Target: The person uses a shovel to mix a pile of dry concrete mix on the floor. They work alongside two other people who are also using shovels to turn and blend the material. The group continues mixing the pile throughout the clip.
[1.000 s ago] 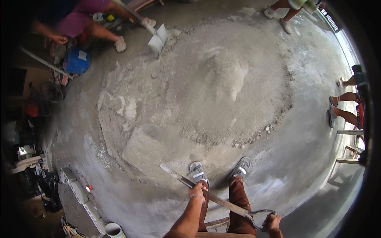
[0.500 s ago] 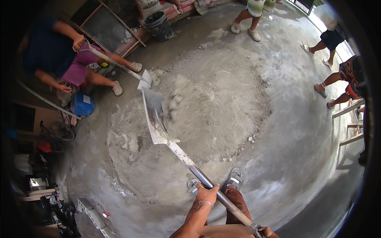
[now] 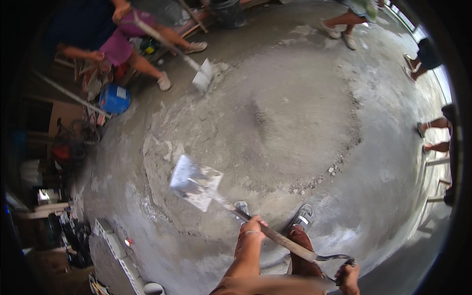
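A square-bladed shovel (image 3: 195,183) slants across in front of me, its smeared blade at the left just over the near edge of a grey heap of cement-like mix (image 3: 300,108). My left hand (image 3: 254,226) is closed round the shaft, near my left sandal. At the lower right, my right hand (image 3: 348,278) grips the handle end, which has a dark curved grip. No heaped load shows on the blade, though motion blurs it. The heap lies broad and low on the floor, with a darker hollow at its middle.
A co-worker in purple shorts (image 3: 118,49) at the upper left holds another shovel (image 3: 202,76) at the heap's far-left edge. Nearby stands a blue container (image 3: 115,99). Other people's legs show at the top and right. Hollow blocks (image 3: 112,238) line the lower left.
My shovel's blade has swung back toward me and lower, and the mix blurred beside it is now on the heap. Both hands keep hold. The whole view has shifted.
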Demonstrator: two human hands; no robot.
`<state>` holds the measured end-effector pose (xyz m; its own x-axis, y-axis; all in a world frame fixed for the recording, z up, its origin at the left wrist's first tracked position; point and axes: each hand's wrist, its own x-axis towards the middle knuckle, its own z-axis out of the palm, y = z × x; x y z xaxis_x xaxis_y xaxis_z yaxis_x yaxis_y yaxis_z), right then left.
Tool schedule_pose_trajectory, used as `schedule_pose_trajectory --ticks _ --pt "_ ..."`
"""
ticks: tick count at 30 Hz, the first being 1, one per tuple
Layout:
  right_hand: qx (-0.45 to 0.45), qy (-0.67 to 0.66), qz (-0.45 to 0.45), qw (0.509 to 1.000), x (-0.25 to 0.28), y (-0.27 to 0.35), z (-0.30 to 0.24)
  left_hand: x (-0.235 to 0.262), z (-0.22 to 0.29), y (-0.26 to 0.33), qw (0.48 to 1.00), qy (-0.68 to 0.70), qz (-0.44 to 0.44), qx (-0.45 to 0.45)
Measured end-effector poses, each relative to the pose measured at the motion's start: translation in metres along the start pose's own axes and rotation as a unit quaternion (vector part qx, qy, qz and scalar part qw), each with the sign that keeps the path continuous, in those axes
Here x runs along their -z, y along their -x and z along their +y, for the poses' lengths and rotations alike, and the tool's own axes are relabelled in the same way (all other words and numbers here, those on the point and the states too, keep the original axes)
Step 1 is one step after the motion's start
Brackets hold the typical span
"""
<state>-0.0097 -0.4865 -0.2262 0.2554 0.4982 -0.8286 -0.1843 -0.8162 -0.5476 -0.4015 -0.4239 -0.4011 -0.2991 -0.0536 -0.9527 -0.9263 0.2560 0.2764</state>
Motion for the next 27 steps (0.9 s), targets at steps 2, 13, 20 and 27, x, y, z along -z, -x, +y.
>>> schedule_pose_trajectory --ticks 2,13,20,27 --pt "0.055 0.036 0.042 0.997 0.007 0.019 -0.028 0.006 -0.048 -0.031 0.996 0.011 -0.039 0.077" --pt "-0.068 0.083 0.151 0.983 -0.233 0.069 -0.085 0.001 0.102 -0.05 0.936 0.002 -0.08 0.344" --pt "-0.049 0.102 0.002 0.994 -0.467 0.052 0.115 0.135 0.331 -0.332 0.997 -0.056 0.025 0.035" --pt "-0.07 0.083 -0.026 0.994 -0.455 0.023 0.104 0.122 0.295 -0.326 0.992 -0.116 0.027 -0.035"
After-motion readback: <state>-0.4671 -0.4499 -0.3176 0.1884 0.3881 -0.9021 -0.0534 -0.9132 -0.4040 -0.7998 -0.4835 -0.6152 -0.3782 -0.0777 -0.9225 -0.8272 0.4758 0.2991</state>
